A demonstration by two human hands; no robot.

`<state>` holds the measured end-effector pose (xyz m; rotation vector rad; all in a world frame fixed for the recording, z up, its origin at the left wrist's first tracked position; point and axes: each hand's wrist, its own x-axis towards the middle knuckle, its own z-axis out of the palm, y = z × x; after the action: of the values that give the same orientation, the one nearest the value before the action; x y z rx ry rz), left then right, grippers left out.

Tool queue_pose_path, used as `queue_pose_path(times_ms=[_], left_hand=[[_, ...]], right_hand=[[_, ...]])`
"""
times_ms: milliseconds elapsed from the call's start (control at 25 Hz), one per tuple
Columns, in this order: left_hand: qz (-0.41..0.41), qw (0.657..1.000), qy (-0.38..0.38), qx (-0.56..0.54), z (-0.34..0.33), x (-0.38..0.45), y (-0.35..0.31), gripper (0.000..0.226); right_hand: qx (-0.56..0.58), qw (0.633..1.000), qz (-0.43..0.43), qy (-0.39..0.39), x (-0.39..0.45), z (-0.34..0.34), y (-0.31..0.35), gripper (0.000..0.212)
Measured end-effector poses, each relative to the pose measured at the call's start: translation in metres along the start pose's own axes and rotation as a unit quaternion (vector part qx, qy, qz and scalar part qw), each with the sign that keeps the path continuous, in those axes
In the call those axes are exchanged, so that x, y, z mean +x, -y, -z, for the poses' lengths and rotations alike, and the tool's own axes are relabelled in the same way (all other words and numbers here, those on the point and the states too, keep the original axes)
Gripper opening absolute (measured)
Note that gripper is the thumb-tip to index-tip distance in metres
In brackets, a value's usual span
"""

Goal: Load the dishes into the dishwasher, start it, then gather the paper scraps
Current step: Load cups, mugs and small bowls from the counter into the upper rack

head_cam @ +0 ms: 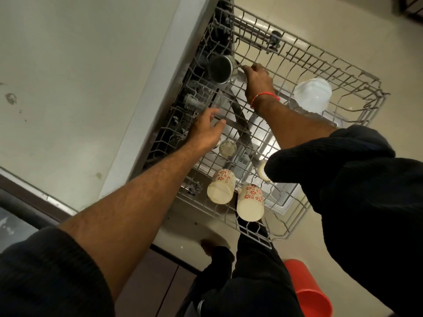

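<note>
The countertop (75, 72) fills the left of the view, pale and marked with a few stains. The dishwasher (160, 72) sits under its edge, and its upper wire rack (332, 72) is pulled out to the right over the pale floor (343, 259).

The person stands at the near side of the rack, both dark sleeves pushed up the forearms. A red cylindrical container (307, 291) stands on the floor at the near right, beside the person's leg.

On the far right of the rack a translucent plastic container (312, 96) rests upside down. A steel cup (220, 70) lies on its side at the far left of the rack, close to the dishwasher opening, its mouth facing the viewer. Two cream mugs with a red flower pattern stand inverted at the near edge: the left mug (220, 187) and the right mug (250, 202), just beside each other. A small glass jar (227, 148) sits just beyond them.

The right hand (257, 82), with a red thread band at the wrist, reaches to the steel cup; its fingers curl at the cup's rim and grasp it. The left hand (204, 130) is released, fingers extended and resting on the rack wires just left of the glass jar.
</note>
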<state>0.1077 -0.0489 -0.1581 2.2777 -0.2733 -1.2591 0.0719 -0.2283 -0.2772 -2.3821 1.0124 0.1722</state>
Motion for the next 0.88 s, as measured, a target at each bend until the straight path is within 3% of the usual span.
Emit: queue_pose_path(times_ms=[240, 480, 720, 880], left_hand=[[-0.051, 0.998, -0.03, -0.022, 0.013, -0.042, 0.023, 0.04], [-0.208, 0.969, -0.13, -0.018, 0.04, -0.12, 0.052, 0.044], [-0.281, 0.902, -0.322, -0.062, 0.077, -0.25, 0.159, 0.04], [-0.25, 0.862, -0.437, -0.065, 0.098, -0.339, 0.252, 0.047]], right_hand=[[0.135, 0.99, 0.046, -0.022, -0.049, 0.011, 0.024, 0.046], [0.267, 0.952, 0.14, -0.04, -0.162, 0.042, 0.09, 0.03], [0.307, 0.911, 0.275, 0.007, -0.305, 0.052, 0.186, 0.023], [0.296, 0.881, 0.356, 0.094, -0.407, 0.014, 0.262, 0.024]])
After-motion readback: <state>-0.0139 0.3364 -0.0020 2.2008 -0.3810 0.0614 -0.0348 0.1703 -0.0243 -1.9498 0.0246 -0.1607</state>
